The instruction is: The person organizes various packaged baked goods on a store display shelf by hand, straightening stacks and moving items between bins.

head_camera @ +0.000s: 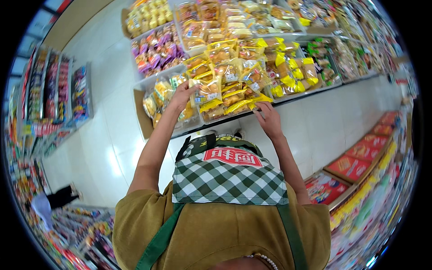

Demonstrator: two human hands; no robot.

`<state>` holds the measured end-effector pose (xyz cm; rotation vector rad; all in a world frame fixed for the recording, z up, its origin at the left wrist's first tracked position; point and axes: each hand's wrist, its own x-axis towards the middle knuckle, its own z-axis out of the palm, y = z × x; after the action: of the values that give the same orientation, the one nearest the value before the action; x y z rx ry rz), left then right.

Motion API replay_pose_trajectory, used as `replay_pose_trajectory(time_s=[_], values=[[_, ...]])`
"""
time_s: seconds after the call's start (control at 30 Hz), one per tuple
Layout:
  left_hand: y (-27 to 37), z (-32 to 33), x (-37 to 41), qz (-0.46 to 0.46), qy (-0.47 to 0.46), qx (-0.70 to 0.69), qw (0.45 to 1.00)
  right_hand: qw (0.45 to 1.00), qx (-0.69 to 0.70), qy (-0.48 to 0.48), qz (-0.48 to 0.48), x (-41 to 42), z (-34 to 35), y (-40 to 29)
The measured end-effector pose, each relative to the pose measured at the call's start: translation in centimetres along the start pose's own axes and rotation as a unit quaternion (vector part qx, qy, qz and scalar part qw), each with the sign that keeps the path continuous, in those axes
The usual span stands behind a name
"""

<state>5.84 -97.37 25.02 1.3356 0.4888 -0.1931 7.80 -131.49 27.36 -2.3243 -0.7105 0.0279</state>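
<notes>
My left hand (181, 98) pinches a packaged pastry (206, 91) by its left edge, thumb on top. The wrapper is see-through with a pale yellow border, and the packet is above a clear plastic bin (206, 122) full of similar yellow-edged packets (233, 98). At that bin's front right corner is my right hand (269, 118), its fingertips against the end of a yellow wrapper (261, 98). Whether those fingers grip the wrapper or only touch it is unclear.
Left of the bin, another holds round wrapped buns (163, 91). Purple-wrapped snacks (158, 50) fill a bin behind. Red cartons (351, 165) line the right side. A shelf rack (50, 91) stands across the tiled floor (111, 135), and another person (44, 206) is at lower left.
</notes>
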Motion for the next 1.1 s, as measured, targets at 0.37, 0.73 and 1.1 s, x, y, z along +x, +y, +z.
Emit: replay_pose_trajectory(time_s=[0.37,0.73,1.1], values=[[-4.4,1.4,-12.3,-0.017,0.113,-0.094,0.989,0.885,0.386,-0.260,0.027,4.9,6.9,-3.1],[-7.3,2.2,-8.7,0.012,-0.006,0.061,0.998,0.947,0.134,-0.263,-0.126,6.6,9.0,-3.4],[-7.9,2.6,-4.7,0.201,0.103,0.365,0.903,0.984,0.057,-0.139,-0.095,6.9,9.9,-2.9]])
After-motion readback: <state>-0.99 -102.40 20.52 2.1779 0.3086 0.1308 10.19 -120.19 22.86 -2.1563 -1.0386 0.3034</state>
